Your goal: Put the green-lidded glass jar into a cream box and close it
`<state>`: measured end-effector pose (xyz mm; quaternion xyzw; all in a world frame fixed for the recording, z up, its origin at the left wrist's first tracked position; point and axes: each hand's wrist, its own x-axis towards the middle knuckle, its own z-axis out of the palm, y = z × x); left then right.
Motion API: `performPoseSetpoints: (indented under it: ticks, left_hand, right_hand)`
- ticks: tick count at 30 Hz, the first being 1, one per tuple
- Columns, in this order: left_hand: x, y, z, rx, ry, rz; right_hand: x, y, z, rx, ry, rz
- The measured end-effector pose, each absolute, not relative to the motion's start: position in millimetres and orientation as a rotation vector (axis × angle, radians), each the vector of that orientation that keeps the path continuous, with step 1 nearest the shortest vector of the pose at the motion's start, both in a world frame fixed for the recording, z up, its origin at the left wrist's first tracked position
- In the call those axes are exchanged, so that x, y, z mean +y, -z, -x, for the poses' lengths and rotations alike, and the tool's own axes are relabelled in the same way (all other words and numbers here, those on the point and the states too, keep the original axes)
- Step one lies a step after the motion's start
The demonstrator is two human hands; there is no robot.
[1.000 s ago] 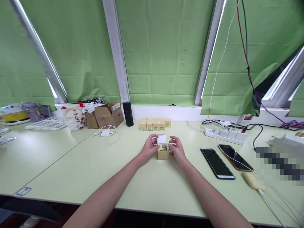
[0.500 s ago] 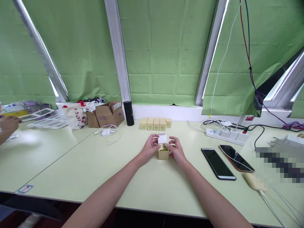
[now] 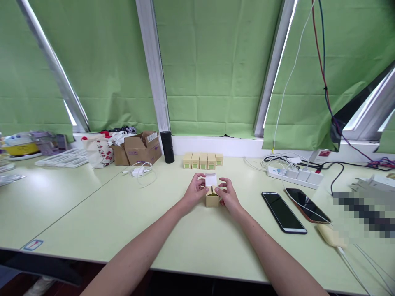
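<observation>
A small tan cardboard box stands on the table between my hands, its white-lined lid flap raised at the back. Gripping its left side, my left hand has the thumb on the left side flap. My right hand is closed round the right side, thumb pressing the right flap. Both side flaps are folded inward, with a narrow gap between them; the contents are mostly hidden. Behind, several similar small boxes with green labels stand in a row.
To the right lie two phones, a white power strip with cables, and a cream adapter. At the back left are a black bottle, an open carton, a patterned bag, a white charger and white trays.
Both side flaps of the small box have come down inward under my thumbs, covering more of the inside. Another person's hand at the far left has left view, along with a white frame there.
</observation>
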<state>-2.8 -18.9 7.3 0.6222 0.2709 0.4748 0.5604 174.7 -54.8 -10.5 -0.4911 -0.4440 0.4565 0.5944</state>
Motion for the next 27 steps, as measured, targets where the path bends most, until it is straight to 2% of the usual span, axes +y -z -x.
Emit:
performPoseSetpoints:
  ticks: [27]
  left_hand:
    - [-16.9, -5.3, 1.0, 0.630, -1.164, -1.513]
  right_hand:
    - [-54.2, 11.2, -175.5, -1.093, -1.029, 1.150]
